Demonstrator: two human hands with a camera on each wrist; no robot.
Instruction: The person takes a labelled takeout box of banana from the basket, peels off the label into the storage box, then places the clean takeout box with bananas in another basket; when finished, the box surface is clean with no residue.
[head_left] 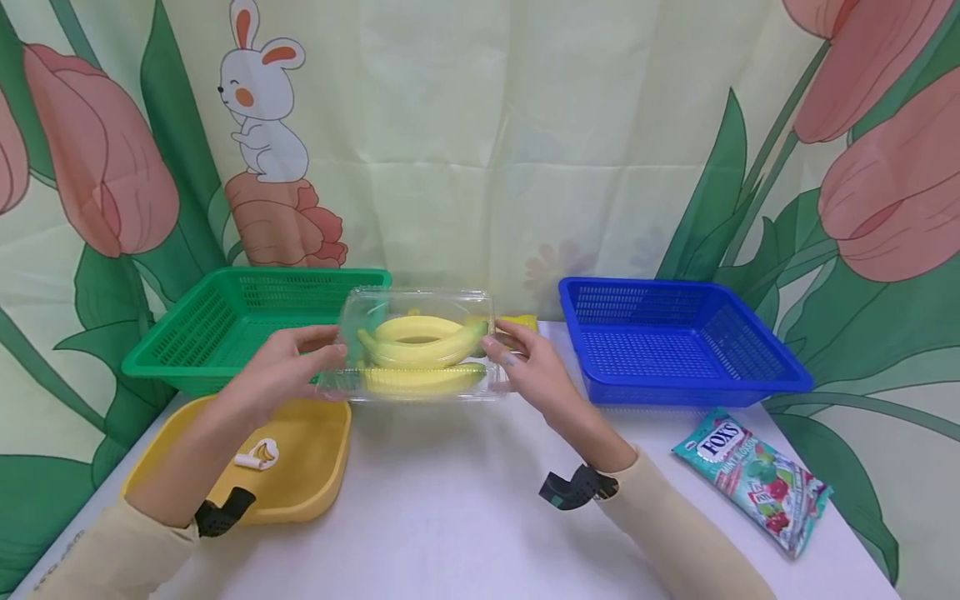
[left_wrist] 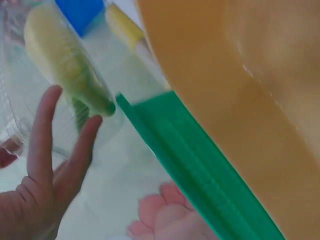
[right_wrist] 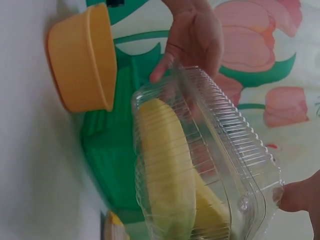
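Both hands hold a clear plastic clamshell box [head_left: 420, 298] up over the white table, one at each end. Several yellow bananas [head_left: 420, 356] with greenish tips lie inside it. My left hand [head_left: 279, 367] grips the left end, thumb toward me. At the right end, my right hand [head_left: 536, 367] pinches the box edge between thumb and fingers. In the right wrist view, the box's ribbed edge [right_wrist: 227, 107] runs between the two hands, and the lid looks closed over the bananas [right_wrist: 167, 165].
A green basket [head_left: 142, 364] stands at the back left, an orange basin [head_left: 307, 492] with a banana sticker [head_left: 262, 454] in front of it. At the back right is a blue basket [head_left: 697, 396]. A Fox's candy bag [head_left: 757, 479] lies near the right edge. Something yellow [head_left: 525, 320] shows behind the box.
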